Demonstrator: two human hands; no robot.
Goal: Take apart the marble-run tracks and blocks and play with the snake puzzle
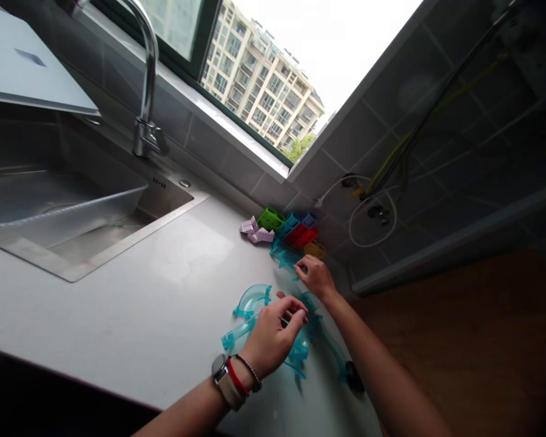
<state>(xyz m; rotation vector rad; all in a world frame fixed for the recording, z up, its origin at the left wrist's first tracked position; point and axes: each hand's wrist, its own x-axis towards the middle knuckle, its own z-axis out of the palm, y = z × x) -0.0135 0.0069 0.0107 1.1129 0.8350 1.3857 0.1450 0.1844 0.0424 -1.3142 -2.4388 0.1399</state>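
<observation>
My left hand (pixel 273 337), with a watch and bracelets at the wrist, is curled above a group of see-through teal toy track pieces; whether anything small is between its fingers cannot be made out. A curved teal track piece (pixel 253 298) and a straight one (pixel 236 334) lie just left of this hand. My right hand (pixel 316 276) is farther back, thumb and fingers pinched at the end of another teal track piece (pixel 284 254). More teal pieces (pixel 299 352) are partly hidden under my left hand. A long curved piece (pixel 330 340) runs beside my right forearm.
Against the tiled wall stand green (pixel 270 217), blue (pixel 289 224), red (pixel 304 235), purple (pixel 308 220) and yellow (pixel 315 249) toy blocks. Pale pink pieces (pixel 257 232) lie beside them. A round black object (pixel 353 376) sits near the counter's right edge. A steel sink (pixel 95 258) with a faucet (pixel 149 91) is at left.
</observation>
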